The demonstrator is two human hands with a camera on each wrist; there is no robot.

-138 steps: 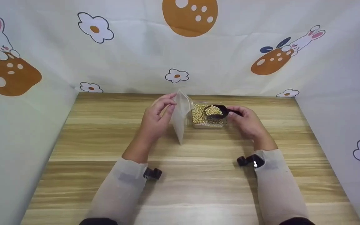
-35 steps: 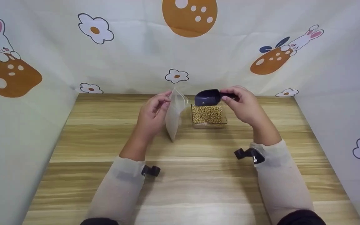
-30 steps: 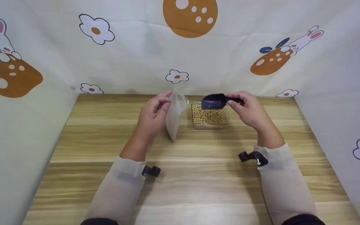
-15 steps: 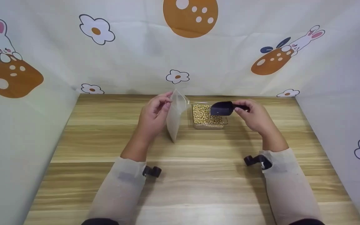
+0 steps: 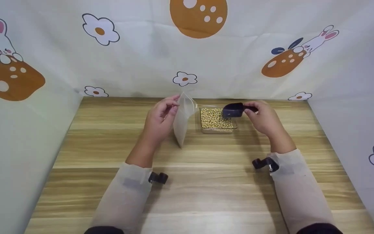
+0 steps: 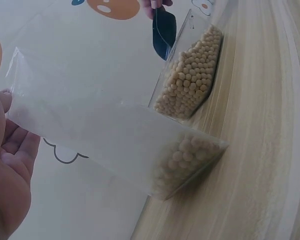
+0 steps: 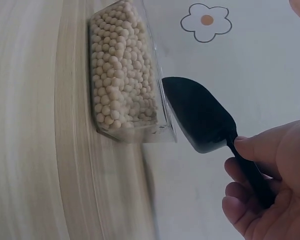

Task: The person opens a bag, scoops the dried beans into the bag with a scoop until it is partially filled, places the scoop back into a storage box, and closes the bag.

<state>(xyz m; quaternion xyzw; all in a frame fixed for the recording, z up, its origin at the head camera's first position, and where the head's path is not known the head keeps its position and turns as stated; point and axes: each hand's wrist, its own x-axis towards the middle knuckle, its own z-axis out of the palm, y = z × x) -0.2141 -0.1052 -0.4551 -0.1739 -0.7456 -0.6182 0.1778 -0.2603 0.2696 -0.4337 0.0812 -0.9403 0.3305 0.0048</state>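
My left hand (image 5: 159, 120) pinches the upper edge of a translucent frosted zip bag (image 5: 181, 125), which stands upright with its mouth spread. Soybeans (image 6: 182, 159) lie in the bottom of the bag in the left wrist view. By its handle my right hand (image 5: 262, 118) grips a small black scoop (image 5: 233, 110); no beans show in it. The scoop tilts over the right rear part of a clear plastic box (image 5: 218, 131). In the right wrist view its tip overlaps the box's rim, above the soybeans (image 7: 117, 65) that largely fill the box.
The box and bag stand side by side on a wood-grain table (image 5: 193, 182). Behind them rises a pale cloth backdrop (image 5: 141, 58) printed with flowers and rabbits, with similar side walls. Each wrist wears a small black camera (image 5: 158, 177).
The scoop was heaped with beans earlier, then appeared emptied near the bag. My right hand has since drawn it rightward, back over the box. The left hand still holds the bag, shifted slightly left.
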